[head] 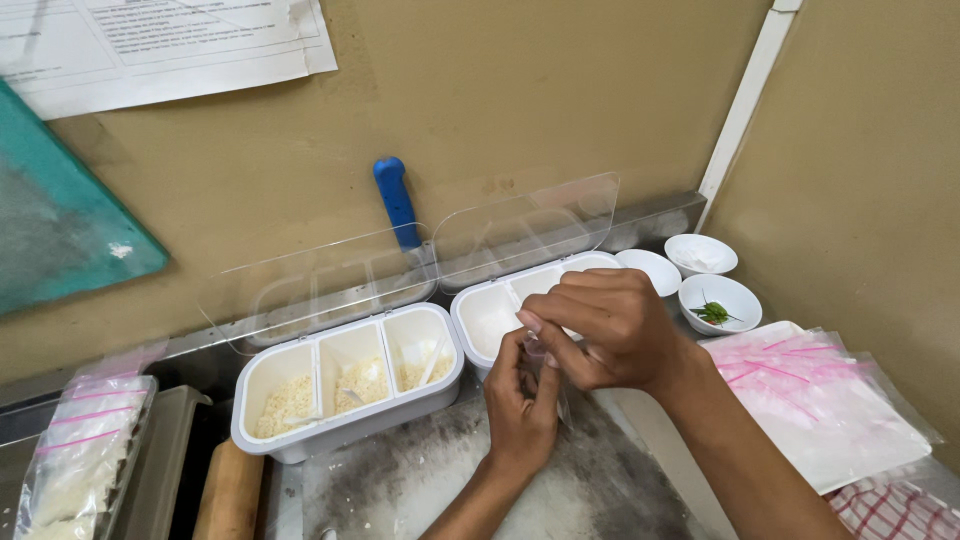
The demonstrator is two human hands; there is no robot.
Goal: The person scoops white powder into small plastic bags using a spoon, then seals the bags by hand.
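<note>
The person's two forearms are reaching up from the near edge over the floury table [420, 480], and the hands are meeting just in front of the white containers. The left hand [520, 405] is pinching a small clear plastic bag [543, 362] from below, its grip closed on the film between thumb and fingertips. The right hand [605, 330] is curling over from above, its grip likewise nipped shut on the top of the same bag, so the bag is hanging between both hands, above the table and just in front of the right-hand container [500, 310]. What, if anything, is inside the bag I cannot tell.

To the left, a three-part white container [345, 385] is sitting with its clear lid standing open, pale crumbly stuff and small scoops lying in the compartments. A stack of pink-striped zip bags [820, 400] is lying to the right, with three small white bowls [720, 300] behind it, one holding a bit of green. A wooden rolling pin [230, 495] is resting at the lower left beside more bags of pale filling [85, 450].
</note>
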